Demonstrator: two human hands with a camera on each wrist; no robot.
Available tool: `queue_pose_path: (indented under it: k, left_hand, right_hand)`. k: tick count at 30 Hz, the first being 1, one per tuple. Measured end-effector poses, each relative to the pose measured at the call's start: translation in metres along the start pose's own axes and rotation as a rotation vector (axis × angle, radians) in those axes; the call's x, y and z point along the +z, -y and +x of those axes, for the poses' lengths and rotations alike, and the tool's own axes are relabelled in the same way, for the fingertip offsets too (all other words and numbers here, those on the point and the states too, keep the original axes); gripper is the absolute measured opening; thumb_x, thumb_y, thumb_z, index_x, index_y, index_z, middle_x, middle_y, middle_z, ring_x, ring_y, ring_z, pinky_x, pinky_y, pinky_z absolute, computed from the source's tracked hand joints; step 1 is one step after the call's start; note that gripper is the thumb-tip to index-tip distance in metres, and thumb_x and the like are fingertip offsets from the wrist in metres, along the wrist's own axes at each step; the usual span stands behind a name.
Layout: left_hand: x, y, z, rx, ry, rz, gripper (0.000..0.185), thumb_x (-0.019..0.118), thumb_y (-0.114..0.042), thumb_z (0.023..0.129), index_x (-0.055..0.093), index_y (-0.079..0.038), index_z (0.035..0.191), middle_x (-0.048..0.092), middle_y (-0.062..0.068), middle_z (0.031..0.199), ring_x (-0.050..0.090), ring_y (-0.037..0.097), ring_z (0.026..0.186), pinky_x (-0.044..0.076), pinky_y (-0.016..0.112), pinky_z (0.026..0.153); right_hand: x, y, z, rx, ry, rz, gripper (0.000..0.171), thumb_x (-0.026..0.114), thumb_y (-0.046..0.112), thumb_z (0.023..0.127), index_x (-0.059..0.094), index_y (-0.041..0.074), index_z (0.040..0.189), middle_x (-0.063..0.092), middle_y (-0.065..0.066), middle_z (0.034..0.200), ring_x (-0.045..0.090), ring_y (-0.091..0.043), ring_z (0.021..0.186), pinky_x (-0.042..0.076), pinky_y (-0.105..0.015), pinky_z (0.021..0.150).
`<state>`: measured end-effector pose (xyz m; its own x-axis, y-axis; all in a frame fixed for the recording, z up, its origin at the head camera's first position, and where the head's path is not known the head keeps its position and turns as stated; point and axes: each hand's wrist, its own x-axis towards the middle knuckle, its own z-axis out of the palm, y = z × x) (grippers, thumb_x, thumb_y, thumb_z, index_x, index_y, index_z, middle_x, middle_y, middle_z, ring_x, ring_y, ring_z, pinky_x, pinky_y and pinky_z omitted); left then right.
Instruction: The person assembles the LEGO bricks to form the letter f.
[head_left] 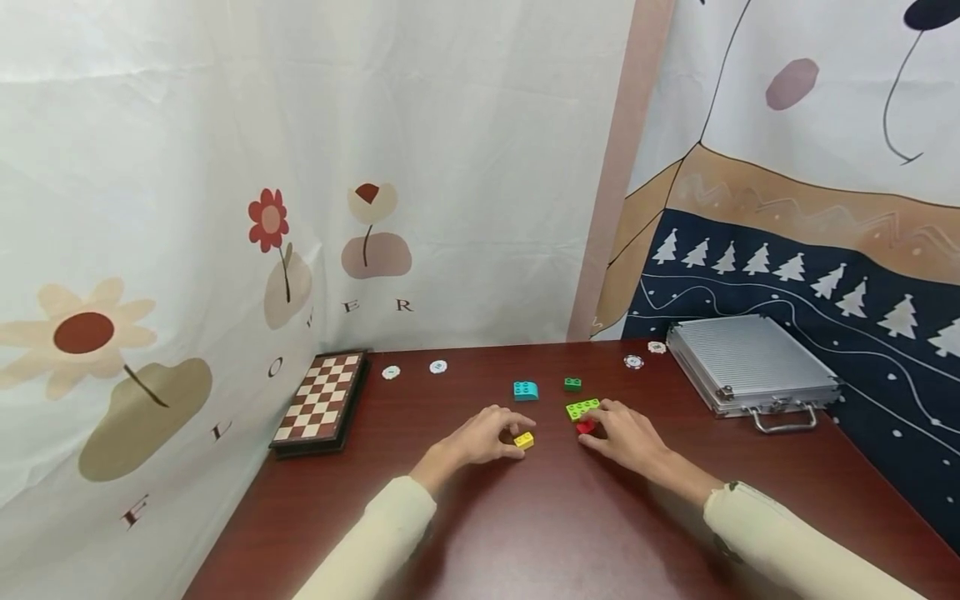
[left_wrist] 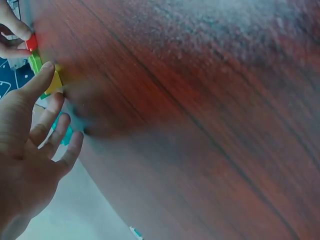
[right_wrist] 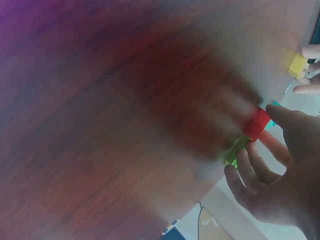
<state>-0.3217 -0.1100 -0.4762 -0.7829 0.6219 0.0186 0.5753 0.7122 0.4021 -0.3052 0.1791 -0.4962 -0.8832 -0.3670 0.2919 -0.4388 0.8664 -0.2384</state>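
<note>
On the dark red table [head_left: 540,533] my left hand [head_left: 512,439] pinches a small yellow brick [head_left: 524,440] between thumb and forefinger. In the left wrist view the yellow brick [left_wrist: 54,82] lies between the thumb tip and the forefinger of the left hand [left_wrist: 52,85], the other fingers spread. My right hand [head_left: 594,432] pinches a red brick [head_left: 586,427], which sits beside a lime green flat brick [head_left: 582,408]. The right wrist view shows the red brick [right_wrist: 257,123] held between thumb and fingertip of the right hand [right_wrist: 262,130], with the lime brick [right_wrist: 234,151] just behind.
A cyan brick [head_left: 526,390] and a dark green brick [head_left: 573,383] lie just beyond the hands. A folded chessboard [head_left: 321,402] sits at the left edge, a closed aluminium case [head_left: 750,362] at the right. Poker chips [head_left: 438,367] lie along the back. Curtains close in the table.
</note>
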Motion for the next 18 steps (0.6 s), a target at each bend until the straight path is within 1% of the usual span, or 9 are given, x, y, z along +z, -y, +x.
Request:
queue_pose_path:
  k: [2, 7, 10, 13, 15, 18]
  left_hand:
    - [0.001, 0.000, 0.000, 0.003, -0.005, -0.027, 0.044, 0.082, -0.026, 0.092, 0.071, -0.021, 0.134, 0.065, -0.006, 0.101, 0.053, 0.013, 0.100, 0.047, 0.030, 0.087]
    - [0.005, -0.001, 0.003, -0.004, -0.029, -0.080, 0.033, 0.085, -0.024, 0.090, 0.076, -0.017, 0.121, 0.068, -0.007, 0.097, 0.059, 0.008, 0.093, 0.052, 0.025, 0.085]
    - [0.007, -0.001, 0.006, -0.028, -0.057, -0.111, 0.031, 0.088, -0.026, 0.086, 0.076, -0.016, 0.114, 0.067, -0.008, 0.091, 0.061, 0.006, 0.087, 0.053, 0.023, 0.080]
    - [0.011, -0.002, 0.007, -0.052, -0.092, -0.126, 0.032, 0.091, -0.030, 0.083, 0.074, -0.016, 0.106, 0.065, -0.009, 0.084, 0.060, 0.005, 0.079, 0.052, 0.022, 0.074]
    - [0.013, -0.003, 0.007, -0.069, -0.109, -0.129, 0.035, 0.092, -0.034, 0.080, 0.074, -0.016, 0.104, 0.064, -0.009, 0.082, 0.058, 0.005, 0.077, 0.050, 0.022, 0.071]
    - [0.014, -0.005, 0.006, -0.086, -0.112, -0.126, 0.043, 0.092, -0.039, 0.079, 0.074, -0.014, 0.109, 0.063, -0.008, 0.084, 0.057, 0.007, 0.078, 0.050, 0.023, 0.071]
  right_hand:
    - [0.000, 0.001, 0.000, -0.008, 0.012, 0.024, 0.032, 0.087, 0.029, 0.085, 0.079, 0.013, 0.112, 0.065, -0.002, 0.098, 0.062, -0.020, 0.091, 0.060, -0.042, 0.078]
    - [-0.001, 0.002, 0.000, -0.031, 0.057, 0.081, 0.030, 0.085, 0.019, 0.086, 0.077, 0.012, 0.115, 0.065, -0.007, 0.107, 0.062, -0.022, 0.097, 0.059, -0.044, 0.083]
    - [-0.001, 0.002, 0.000, -0.040, 0.073, 0.099, 0.028, 0.084, 0.016, 0.087, 0.077, 0.013, 0.114, 0.064, -0.008, 0.108, 0.062, -0.021, 0.097, 0.059, -0.043, 0.083]
    - [-0.002, 0.001, 0.001, -0.048, 0.086, 0.125, 0.025, 0.083, 0.015, 0.087, 0.077, 0.014, 0.111, 0.063, -0.006, 0.107, 0.060, -0.019, 0.095, 0.058, -0.039, 0.081]
    - [-0.003, 0.000, 0.002, -0.060, 0.093, 0.148, 0.024, 0.083, 0.014, 0.087, 0.076, 0.014, 0.110, 0.063, -0.004, 0.106, 0.059, -0.018, 0.094, 0.057, -0.037, 0.080]
    - [-0.005, -0.001, 0.004, -0.086, 0.094, 0.192, 0.024, 0.083, 0.012, 0.087, 0.074, 0.013, 0.108, 0.064, -0.002, 0.102, 0.059, -0.016, 0.090, 0.056, -0.033, 0.077]
